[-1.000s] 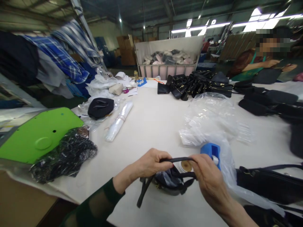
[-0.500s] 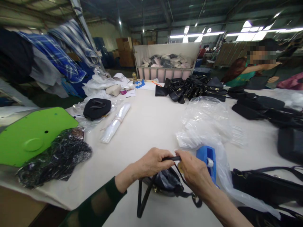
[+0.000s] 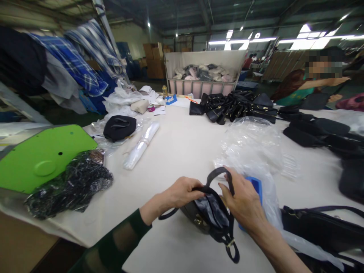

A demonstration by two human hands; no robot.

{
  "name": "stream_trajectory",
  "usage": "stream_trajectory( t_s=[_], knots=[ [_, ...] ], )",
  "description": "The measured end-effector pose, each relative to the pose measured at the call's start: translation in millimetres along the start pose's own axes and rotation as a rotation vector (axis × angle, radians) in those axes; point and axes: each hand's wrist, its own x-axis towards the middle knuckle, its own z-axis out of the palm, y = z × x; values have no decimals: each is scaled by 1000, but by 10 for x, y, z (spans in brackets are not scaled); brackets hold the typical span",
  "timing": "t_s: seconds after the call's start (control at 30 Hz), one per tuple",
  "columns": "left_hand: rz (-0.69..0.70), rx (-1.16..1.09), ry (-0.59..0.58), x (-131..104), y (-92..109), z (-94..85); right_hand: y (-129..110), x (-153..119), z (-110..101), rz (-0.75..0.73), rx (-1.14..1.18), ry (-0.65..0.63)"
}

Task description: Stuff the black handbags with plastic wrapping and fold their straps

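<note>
Left hand [image 3: 182,191] pinches the rim of a small black bag [image 3: 209,216] at lower centre; right hand [image 3: 244,199] grips its strap [image 3: 220,175]. Behind it, the blue tape dispenser [image 3: 256,185] and loose plastic film [image 3: 250,146] could snag the strap.

Small black handbag [image 3: 209,216] with looping strap [image 3: 218,175], tilted on the white table's near edge, mouth open.

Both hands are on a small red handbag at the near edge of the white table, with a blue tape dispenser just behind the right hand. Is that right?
Not quite: the handbag is black, not red, as the head view shows. The rest holds: the left hand and right hand both grip it at the near edge of the white table, and the blue tape dispenser sits just behind the right hand.
</note>
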Motion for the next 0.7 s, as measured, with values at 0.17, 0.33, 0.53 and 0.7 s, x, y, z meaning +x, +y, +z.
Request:
stream_trajectory(
  t_s=[0.17,0.33,0.53,0.7],
  knots=[
    [-10,-113,90,98,-118,-61,-142,-117,127,5,-104,117],
    [-9,-198,168,139,-383,-89,-328,-615,367,-180,-166,145],
    [-19,-213,216,190,-477,-104,-637,-731,692,-247,-165,-84],
    [-51,-167,248,182,-581,-189,-616,-709,842,-182,-169,-223]
  ],
)
